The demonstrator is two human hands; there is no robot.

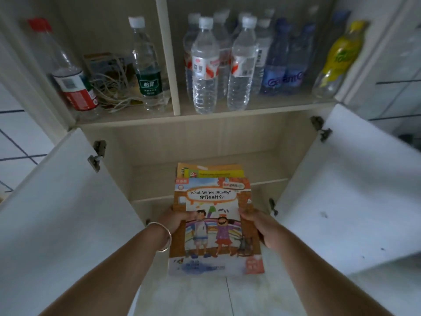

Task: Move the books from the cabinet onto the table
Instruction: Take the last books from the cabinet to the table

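Note:
A stack of thin picture books [214,226] is held out in front of the open lower cabinet [205,142]. The top one shows two cartoon children and the title "What Are You Drawing?". A yellow and orange book [211,171] pokes out behind it at the far end of the stack. My left hand [176,221] grips the stack's left edge, thumb on the cover, a silver bangle on the wrist. My right hand [262,226] grips the right edge the same way. No table is in view.
Two white cabinet doors stand open, left door [63,213] and right door [350,201], flanking my arms. The upper shelf holds several water bottles [205,65], a red-labelled bottle [73,80], tangled cables [111,87] and a yellow bottle [339,60]. Pale floor tiles [227,297] lie below.

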